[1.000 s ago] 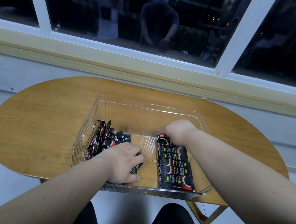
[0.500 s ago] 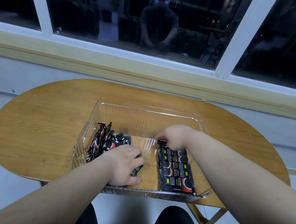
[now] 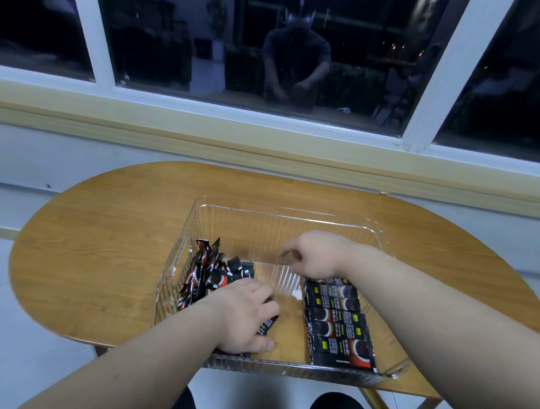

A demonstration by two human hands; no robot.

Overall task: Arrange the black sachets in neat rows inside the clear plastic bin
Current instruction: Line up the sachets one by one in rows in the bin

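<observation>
The clear plastic bin (image 3: 293, 211) stands on the wooden table. Along its right side lies a neat row of black sachets (image 3: 337, 322), flat and side by side. A loose pile of black sachets (image 3: 206, 271) leans against the left wall. My left hand (image 3: 244, 316) is low in the bin's near left part, fingers and thumb curled round a few sachets, one of which (image 3: 267, 326) sticks out between them. My right hand (image 3: 314, 257) hovers over the bin's middle, just beyond the row's far end, fingers loosely curled and holding nothing.
The oval wooden table (image 3: 101, 251) stands against a wall under a dark window (image 3: 272, 46) that reflects a person. Bare bin floor (image 3: 286, 325) shows between the pile and the row. My knees are below the table's near edge.
My right hand has lifted off the far end of the row and moved left toward the bin's middle. My left hand has stayed on its sachets.
</observation>
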